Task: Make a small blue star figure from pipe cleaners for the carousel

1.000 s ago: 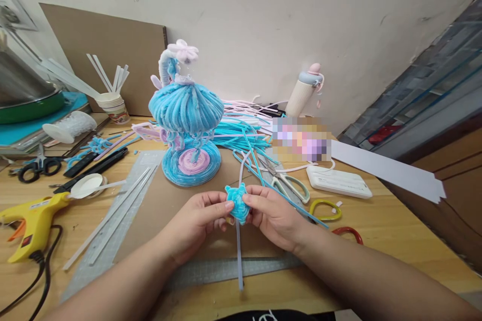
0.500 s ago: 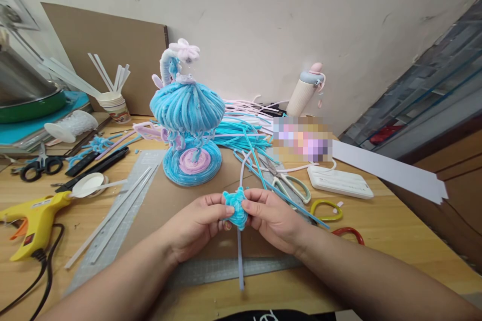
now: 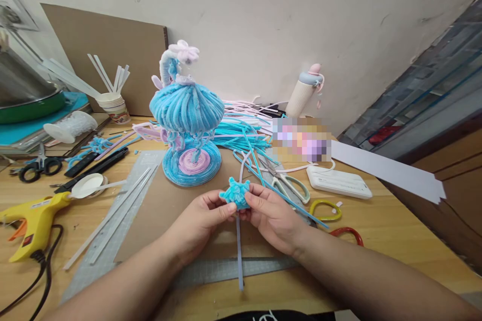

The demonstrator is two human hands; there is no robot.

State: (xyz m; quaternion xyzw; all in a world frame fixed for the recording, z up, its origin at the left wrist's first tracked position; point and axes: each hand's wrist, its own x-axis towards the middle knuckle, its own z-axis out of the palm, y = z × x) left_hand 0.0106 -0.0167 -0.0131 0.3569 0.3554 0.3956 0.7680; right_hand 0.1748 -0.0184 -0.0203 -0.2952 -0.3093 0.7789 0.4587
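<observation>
Both my hands pinch a small fuzzy blue star-shaped piece (image 3: 235, 193) made of pipe cleaner, held just above the brown board (image 3: 161, 205). My left hand (image 3: 201, 220) grips its left side with thumb and fingers closed. My right hand (image 3: 273, 218) closes on its right side. A pale stick (image 3: 238, 253) hangs down from under the piece toward me. Behind it stands a blue and pink pipe-cleaner carousel (image 3: 186, 120) with a pink flower on top.
A yellow glue gun (image 3: 32, 220) with black cord lies at left, near glue sticks (image 3: 113, 213), black scissors (image 3: 35, 165) and a paper cup (image 3: 113, 103). Loose blue pipe cleaners (image 3: 241, 135), white-handled scissors (image 3: 289, 185), a white case (image 3: 339, 181) and a bottle (image 3: 303, 91) sit at right.
The blue piece has been lifted slightly and turned in my fingers, so its points now spread upward. Both hands kept their grip and barely shifted.
</observation>
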